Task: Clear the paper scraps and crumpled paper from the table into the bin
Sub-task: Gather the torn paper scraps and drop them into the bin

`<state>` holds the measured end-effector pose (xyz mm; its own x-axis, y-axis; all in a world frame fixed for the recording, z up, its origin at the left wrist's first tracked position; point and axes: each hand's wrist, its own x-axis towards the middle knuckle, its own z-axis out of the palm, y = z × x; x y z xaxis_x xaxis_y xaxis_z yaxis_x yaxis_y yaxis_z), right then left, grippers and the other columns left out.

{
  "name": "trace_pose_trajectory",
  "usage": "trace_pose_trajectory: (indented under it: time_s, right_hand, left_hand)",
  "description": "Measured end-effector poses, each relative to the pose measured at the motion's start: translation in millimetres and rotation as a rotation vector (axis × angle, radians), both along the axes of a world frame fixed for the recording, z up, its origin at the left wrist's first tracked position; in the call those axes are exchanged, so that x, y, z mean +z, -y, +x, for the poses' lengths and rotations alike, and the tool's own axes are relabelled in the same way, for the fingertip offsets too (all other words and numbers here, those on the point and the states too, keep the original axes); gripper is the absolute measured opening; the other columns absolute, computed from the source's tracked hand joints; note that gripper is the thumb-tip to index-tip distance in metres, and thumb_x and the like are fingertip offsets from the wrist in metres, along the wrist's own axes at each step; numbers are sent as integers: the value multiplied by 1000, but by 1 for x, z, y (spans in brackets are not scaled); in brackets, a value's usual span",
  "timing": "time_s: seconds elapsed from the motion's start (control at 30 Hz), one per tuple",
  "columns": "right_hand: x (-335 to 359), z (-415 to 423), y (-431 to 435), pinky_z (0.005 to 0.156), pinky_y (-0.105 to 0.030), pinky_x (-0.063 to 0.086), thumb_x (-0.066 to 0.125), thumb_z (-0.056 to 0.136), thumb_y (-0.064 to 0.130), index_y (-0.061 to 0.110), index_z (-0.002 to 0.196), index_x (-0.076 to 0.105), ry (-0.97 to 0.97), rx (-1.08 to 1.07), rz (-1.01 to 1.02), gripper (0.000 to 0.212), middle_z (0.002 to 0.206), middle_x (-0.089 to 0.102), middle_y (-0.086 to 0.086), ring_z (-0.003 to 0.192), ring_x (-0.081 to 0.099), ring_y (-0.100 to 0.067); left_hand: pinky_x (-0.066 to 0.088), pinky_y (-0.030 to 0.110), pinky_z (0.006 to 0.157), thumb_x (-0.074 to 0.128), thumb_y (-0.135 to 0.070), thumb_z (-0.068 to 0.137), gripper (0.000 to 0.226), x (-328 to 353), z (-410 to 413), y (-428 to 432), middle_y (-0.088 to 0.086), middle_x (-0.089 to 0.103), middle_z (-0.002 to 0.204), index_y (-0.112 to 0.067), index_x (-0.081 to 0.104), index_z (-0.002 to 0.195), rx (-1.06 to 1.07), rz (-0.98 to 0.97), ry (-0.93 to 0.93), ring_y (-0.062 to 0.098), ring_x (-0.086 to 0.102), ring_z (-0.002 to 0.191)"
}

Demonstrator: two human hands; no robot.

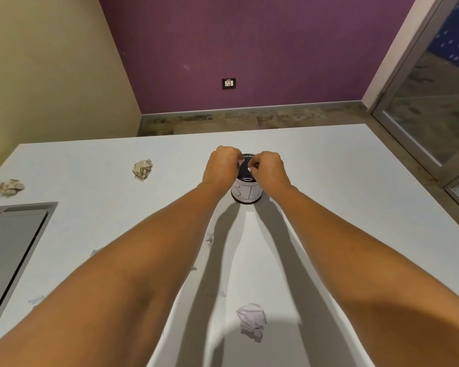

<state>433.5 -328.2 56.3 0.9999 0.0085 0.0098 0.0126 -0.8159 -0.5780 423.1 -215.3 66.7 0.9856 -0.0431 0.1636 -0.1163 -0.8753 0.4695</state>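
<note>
Over the cylindrical black-mesh bin (pixel 247 193) on the smooth white counter (pixel 342 194), the left grip (pixel 223 165) and right grip (pixel 269 168) each pinch a paper scrap (pixel 240 162); a crumpled ball (pixel 251 320) lies at the bin's 6 o'clock.

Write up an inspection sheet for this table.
Surface: white table, grey recessed panel at left.
Job's things: bin stands mid-table; crumpled paper: far-left ball, left ball, near ball; loose scraps by the left forearm.
Clutter: nothing seen.
Hands: left hand pinches white scrap, right hand pinches smaller scrap, both over the bin.
Cables: nothing seen.
Surroundings: purple wall with socket, glass door at right.
</note>
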Motion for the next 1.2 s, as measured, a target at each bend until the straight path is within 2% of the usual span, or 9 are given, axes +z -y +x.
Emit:
trace_pose_trajectory:
  time_s: [0.2, 0.4, 0.57, 0.67, 0.77, 0.9, 1.0, 1.13, 1.2]
  right_hand:
    - [-2, 3, 2, 92, -36, 50, 53, 87, -4, 6, 116, 62, 31, 33, -4, 32, 115, 64, -16, 105, 60, -31]
    - [2, -6, 3, 95, -34, 49, 53, 90, -1, 7, 117, 63, 48, 13, 30, 30, 121, 63, -15, 108, 60, -31]
    - [5, -23, 4, 101, -34, 45, 54, 89, -2, 6, 116, 63, 74, 9, 73, 30, 123, 63, -13, 112, 59, -29]
    - [5, -36, 5, 95, -31, 47, 50, 88, -5, 6, 109, 67, 83, -18, 111, 29, 117, 66, -13, 108, 61, -28]
    - [0, -54, 3, 74, -22, 47, 45, 86, -4, 8, 99, 69, 51, -45, 135, 29, 107, 68, -12, 99, 62, -28]
    - [-18, -90, -1, 78, -25, 46, 48, 85, -3, 5, 94, 70, 10, 31, 113, 25, 103, 70, -13, 93, 63, -28]
    - [-36, -124, -7, 75, -22, 45, 49, 86, -3, 6, 95, 71, -78, 101, 93, 25, 102, 71, -12, 87, 65, -23]
    - [-60, -165, -23, 89, -24, 44, 54, 88, 8, 10, 106, 68, -189, 237, 27, 23, 115, 67, -9, 104, 62, -23]
    - [-68, -182, -31, 84, -23, 41, 52, 89, 13, 12, 109, 66, -217, 299, -5, 24, 120, 65, -7, 102, 59, -21]
  left_hand:
    - [48, 38, 96, 60, -2, 85, 36, -4, 6, -8, 17, 65, 116, -5, 58, 120, 11, -12, 1, 30, 60, 109]
    - [49, 38, 91, 61, -2, 83, 33, -7, -10, -17, 18, 68, 111, -6, 62, 116, 6, -23, 0, 32, 61, 104]
    - [46, 36, 96, 59, -1, 84, 36, -14, -32, -35, 15, 66, 117, -7, 59, 120, 43, -11, -56, 29, 60, 109]
    - [45, 34, 94, 60, -1, 84, 35, -21, -52, -47, 15, 67, 115, -7, 60, 119, 80, -4, -60, 29, 60, 108]
    - [45, 33, 93, 60, -1, 84, 34, -30, -75, -60, 15, 67, 114, -7, 60, 118, 99, 2, -87, 28, 61, 106]
    - [45, 34, 93, 57, -1, 85, 33, -45, -109, -75, 13, 67, 116, -8, 61, 117, 117, 20, -157, 27, 61, 108]
    - [46, 36, 83, 51, -1, 84, 30, -56, -136, -85, 16, 67, 112, -9, 63, 110, 105, 122, -218, 31, 61, 102]
    - [47, 37, 82, 51, -14, 88, 27, -69, -167, -97, 15, 66, 112, -11, 64, 112, 117, 171, -237, 32, 59, 104]
    - [48, 36, 81, 50, -18, 90, 24, -75, -180, -101, 14, 66, 108, -9, 64, 107, 125, 139, -220, 30, 58, 103]
